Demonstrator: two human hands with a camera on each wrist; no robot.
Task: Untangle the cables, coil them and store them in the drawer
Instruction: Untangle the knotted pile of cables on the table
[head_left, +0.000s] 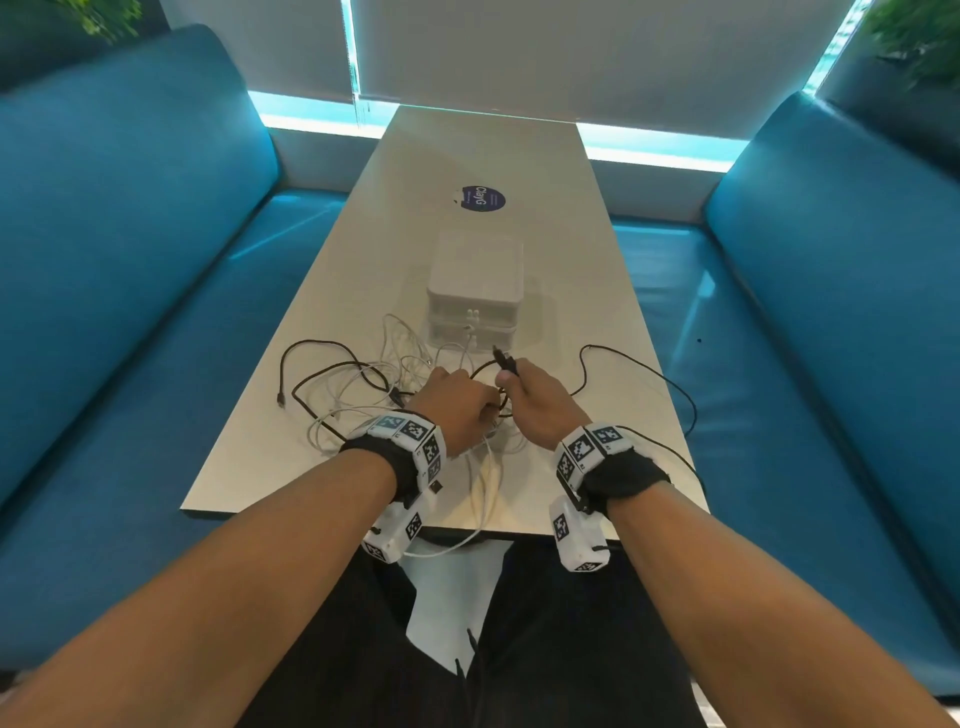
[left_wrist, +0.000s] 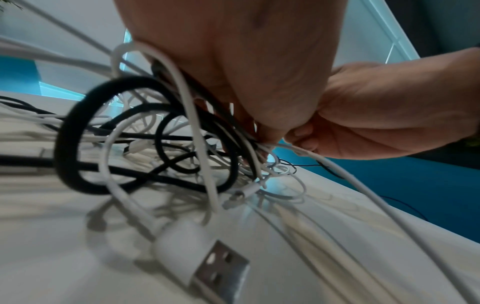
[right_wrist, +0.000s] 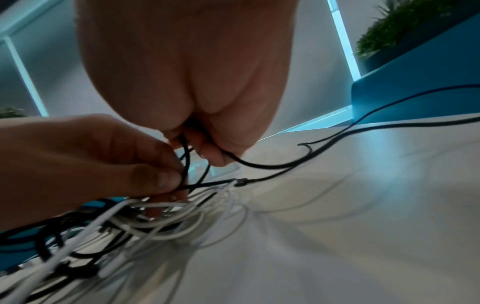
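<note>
Head view: a person's right hand (head_left: 540, 400) held a thin black cable (head_left: 636, 371) near its plug end, grip clenched round it with the plug poking up beyond the fingers, while the left hand (head_left: 457, 402), just beside it, pinched into a tangle of white and black cables (head_left: 363, 384) lying on the pale rectangular surface (head_left: 483, 150). From the right grip the black cable ran out in a long loop to the right and back toward the surface's near edge. Ahead of both grips stood a small white plastic drawer unit (head_left: 475, 283), its drawers apparently closed. The left wrist view showed the left grip's fingertips (left_wrist: 270, 133) closed on several white strands where they crossed thick black loops, with a white USB plug (left_wrist: 207, 265) lying loose below the grip.

The work appeared to be at an early stage: one black cable was being freed, nothing coiled or stored. Done well, the left grip would pin the knot down and slacken it while the right fed the plug end back through the loops, not hauling on the cord, which would likely tighten the snarl. One white strand hung over the near edge and could snag.
</note>
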